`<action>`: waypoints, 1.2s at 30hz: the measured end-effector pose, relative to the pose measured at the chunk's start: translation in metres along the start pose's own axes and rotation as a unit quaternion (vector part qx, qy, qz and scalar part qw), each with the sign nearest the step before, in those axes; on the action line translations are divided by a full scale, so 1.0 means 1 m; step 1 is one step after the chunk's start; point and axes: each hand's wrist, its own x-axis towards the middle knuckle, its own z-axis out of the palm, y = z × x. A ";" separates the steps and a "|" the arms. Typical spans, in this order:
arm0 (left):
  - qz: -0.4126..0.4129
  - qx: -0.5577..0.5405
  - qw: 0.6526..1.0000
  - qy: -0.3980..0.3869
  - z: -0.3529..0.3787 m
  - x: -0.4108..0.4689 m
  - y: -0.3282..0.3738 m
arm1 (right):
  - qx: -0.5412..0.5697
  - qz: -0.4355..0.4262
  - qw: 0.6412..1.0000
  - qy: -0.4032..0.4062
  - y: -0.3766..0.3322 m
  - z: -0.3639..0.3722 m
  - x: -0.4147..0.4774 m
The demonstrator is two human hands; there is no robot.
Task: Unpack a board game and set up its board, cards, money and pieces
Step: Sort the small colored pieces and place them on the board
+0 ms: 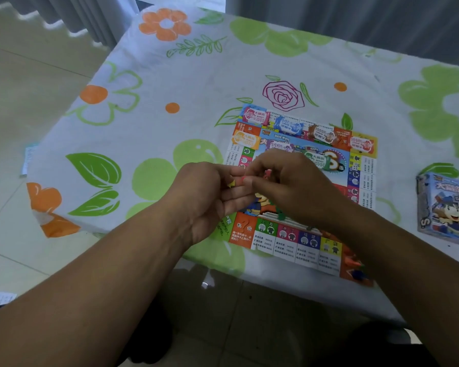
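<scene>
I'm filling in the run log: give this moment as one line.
board flat on table | money stacks laid on board | left hand and right hand together over board, fingering small pieces | box at right

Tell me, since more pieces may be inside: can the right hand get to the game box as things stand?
Probably yes. The box lies to the right of the board, with only bare tablecloth between, but the right hand is busy pinching small pieces with the left hand.
</scene>
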 end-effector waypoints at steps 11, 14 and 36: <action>0.021 -0.015 0.997 0.071 -0.002 -0.001 0.006 | -0.050 0.139 0.989 0.000 0.023 -0.015 0.003; 0.019 -0.013 0.997 0.071 -0.001 -0.001 0.006 | -0.047 0.146 0.988 -0.020 0.023 -0.012 0.002; 0.023 -0.009 0.998 0.058 -0.002 -0.005 0.006 | -0.054 0.178 0.982 0.033 0.033 0.000 0.013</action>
